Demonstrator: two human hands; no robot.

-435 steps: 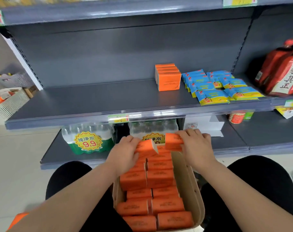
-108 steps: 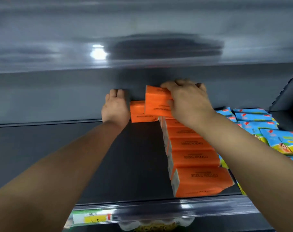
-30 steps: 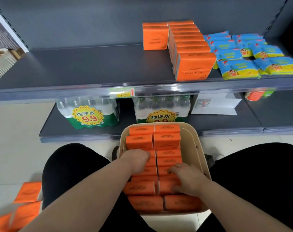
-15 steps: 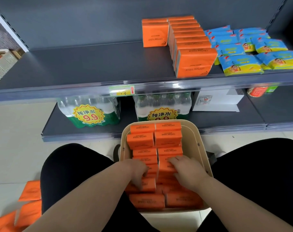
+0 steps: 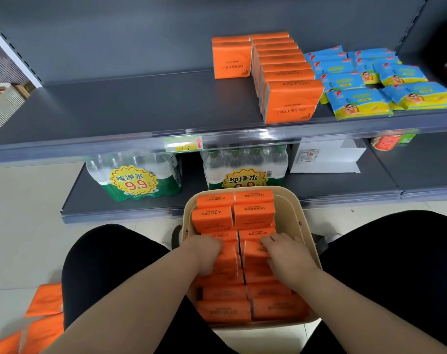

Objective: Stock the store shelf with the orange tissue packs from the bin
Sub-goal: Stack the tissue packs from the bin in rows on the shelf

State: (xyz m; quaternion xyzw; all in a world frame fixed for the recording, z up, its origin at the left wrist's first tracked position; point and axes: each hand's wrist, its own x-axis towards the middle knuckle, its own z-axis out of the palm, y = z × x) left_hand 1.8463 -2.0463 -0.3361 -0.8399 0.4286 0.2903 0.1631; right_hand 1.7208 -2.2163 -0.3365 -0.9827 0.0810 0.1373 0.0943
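Glossy boxy packs [image 5: 212,218], rounded bin [image 5: 294,213]

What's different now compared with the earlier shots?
Both hands came down from the shelf into the bin: the left hand and right hand now grip orange tissue packs there. The shelf row has grown longer, with a second row begun beside it. Blue packets and water bottles stayed put.

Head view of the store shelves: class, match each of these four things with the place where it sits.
Things: 1 beige bin; 2 bottled water packs; 3 blue-and-yellow packs; 4 row of orange tissue packs.
Places: A upper shelf, right of the orange row; B between the person's legs; C upper shelf, beside its bare stretch; D lower shelf.
Pairs: 1-B; 2-D; 3-A; 4-C.
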